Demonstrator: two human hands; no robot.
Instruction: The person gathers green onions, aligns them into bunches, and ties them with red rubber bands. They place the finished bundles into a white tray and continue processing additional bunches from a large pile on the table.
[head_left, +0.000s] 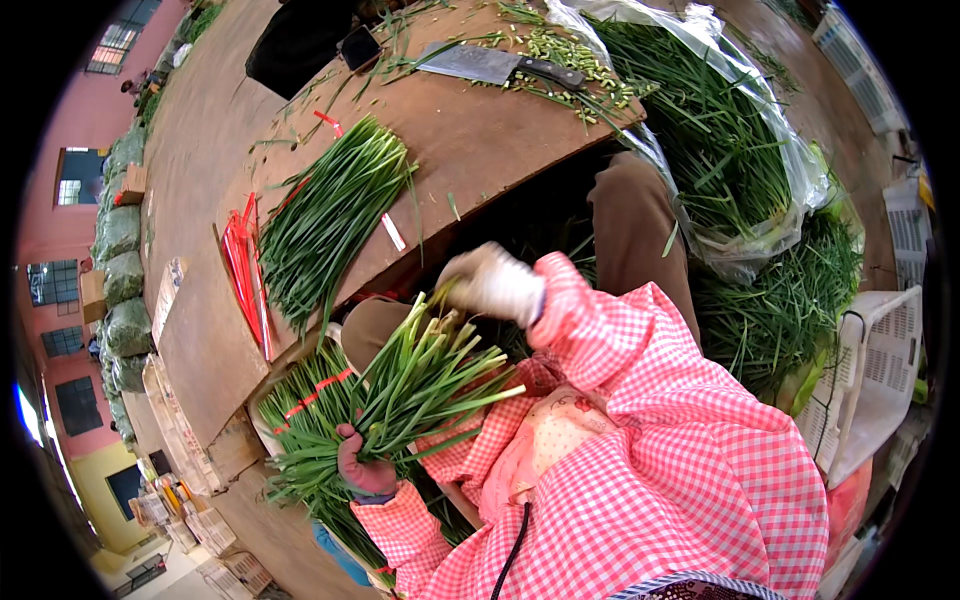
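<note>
My left hand [367, 464], in a dark reddish glove, is closed around a loose bunch of garlic chives [415, 385]. The pale stem ends fan out up and to the right, and the green leaves hang to the left. Just above those stem ends is my right hand [492, 284], in a white glove and slightly blurred. Its fingers are curled in, with thin yellowish strands at the fingertips; what they pinch is not clear. Under the held bunch lie more chives [318, 392] tied with red tape. Another chive bundle [335, 215] rests on the board ahead.
A cleaver [480, 64] lies on the wooden board [480, 150] among cut stem bits. Red tape strips [243, 270] are beside the chive bundle. To the right are a plastic bag [790, 170] full of chives and a white crate [868, 375]. Green sacks [123, 275] line the far left wall.
</note>
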